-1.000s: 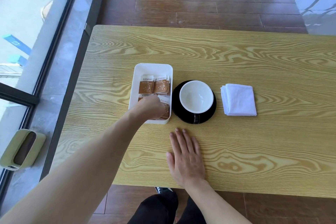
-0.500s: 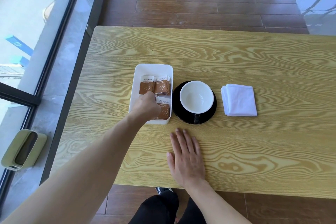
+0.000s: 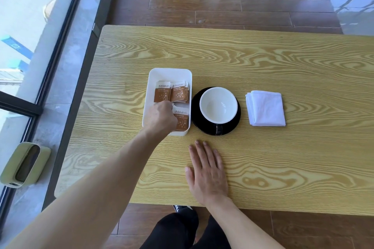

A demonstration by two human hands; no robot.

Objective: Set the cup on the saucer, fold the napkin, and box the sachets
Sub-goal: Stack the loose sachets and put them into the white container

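Note:
A white cup (image 3: 218, 105) sits on the black saucer (image 3: 234, 125), its dark handle facing me. To their right lies a folded white napkin (image 3: 266, 108). Left of the saucer is a white box (image 3: 170, 74) holding several brown sachets (image 3: 179, 94). My left hand (image 3: 160, 117) reaches into the box's near left part. Its fingers are curled down, pinching a sachet that the hand mostly hides. My right hand (image 3: 207, 174) rests flat on the table (image 3: 263, 60) in front of the saucer, fingers spread, holding nothing.
The table's near edge runs just under my right wrist, with my dark-trousered legs below it. Glass panels line the left side. A green bin (image 3: 22, 164) stands on the floor by the table's left corner. Wooden floor lies beyond the table.
My left hand has slid a little to the left inside the box, uncovering the near right sachet. The right hand, cup, saucer and napkin have not moved.

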